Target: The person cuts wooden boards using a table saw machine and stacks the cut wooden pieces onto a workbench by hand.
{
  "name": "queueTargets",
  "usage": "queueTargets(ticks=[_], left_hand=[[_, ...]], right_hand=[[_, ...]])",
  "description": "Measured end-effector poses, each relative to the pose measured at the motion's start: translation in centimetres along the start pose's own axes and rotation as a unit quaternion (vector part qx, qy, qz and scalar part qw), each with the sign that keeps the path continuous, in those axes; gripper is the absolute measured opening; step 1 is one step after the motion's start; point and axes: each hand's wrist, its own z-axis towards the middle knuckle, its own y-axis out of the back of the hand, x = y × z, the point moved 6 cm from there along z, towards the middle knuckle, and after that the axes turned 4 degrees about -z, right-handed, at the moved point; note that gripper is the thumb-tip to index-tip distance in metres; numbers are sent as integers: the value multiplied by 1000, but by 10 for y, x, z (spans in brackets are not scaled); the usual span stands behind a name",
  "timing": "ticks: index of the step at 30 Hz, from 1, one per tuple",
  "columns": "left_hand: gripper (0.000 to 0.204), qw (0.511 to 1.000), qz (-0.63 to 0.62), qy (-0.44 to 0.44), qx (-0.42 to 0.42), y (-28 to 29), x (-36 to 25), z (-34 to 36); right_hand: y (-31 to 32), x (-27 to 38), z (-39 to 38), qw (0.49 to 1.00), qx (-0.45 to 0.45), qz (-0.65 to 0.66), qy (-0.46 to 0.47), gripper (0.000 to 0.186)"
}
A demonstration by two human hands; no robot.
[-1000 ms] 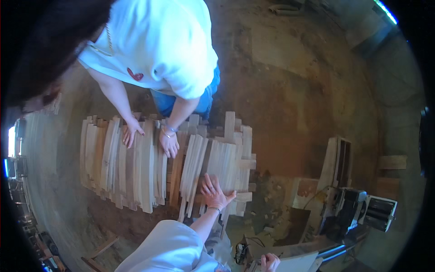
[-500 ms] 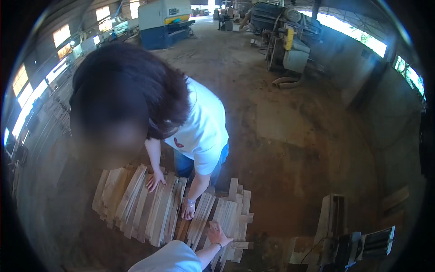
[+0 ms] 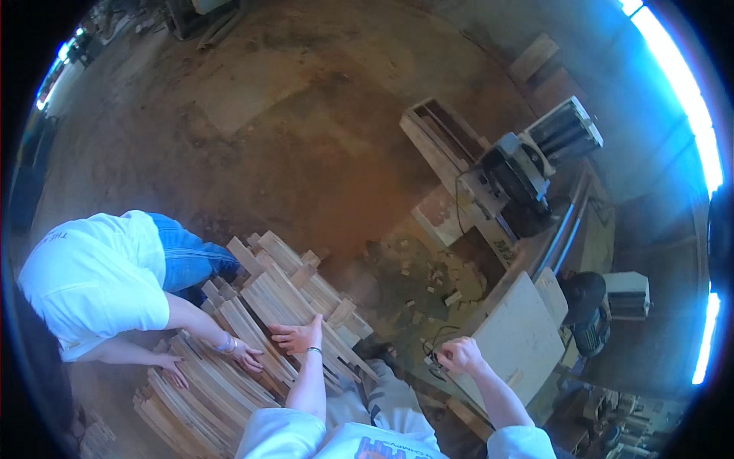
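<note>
My left hand (image 3: 298,336), with a dark band at the wrist, lies on a stack of wooden strips (image 3: 283,298), fingers stretched out across them. Over at the right, my right hand (image 3: 461,355) is closed like a fist by the near-left edge of a pale machine table (image 3: 520,344). Whether anything is inside it, I cannot make out. To the left of my left hand, a co-worker's hand (image 3: 246,356) touches the strips. The co-worker's other hand (image 3: 173,372) rests on another group of wooden strips (image 3: 210,386).
The co-worker (image 3: 99,283) in a white shirt bends over the stack at left. A machine with a dark motor (image 3: 516,172) stands beyond the table; another motor (image 3: 592,325) sits at its right. Wood offcuts (image 3: 428,283) litter the floor between stack and machine.
My view has swung to the right, so the co-worker and the strips now appear further left. My right hand has come into view by the machine table. My left hand stays on the strips.
</note>
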Motion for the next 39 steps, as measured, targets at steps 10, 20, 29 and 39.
queueTargets(ticks=[10, 20, 29, 39], left_hand=[[141, 993, -101, -55, 36, -14, 80, -16], [131, 907, -368, -164, 125, 1, 85, 25], [136, 758, -450, -436, 184, 83, 84, -118], [134, 555, -172, -804, 127, 176, 10, -321]], right_hand=[[-20, -23, -36, 991, -114, -38, 67, 29], [-18, -3, -18, 999, -18, -27, 33, 29], [-6, 38, -49, 975, -139, 124, 121, 24], [51, 130, -99, 624, -79, 776, 45, 68]])
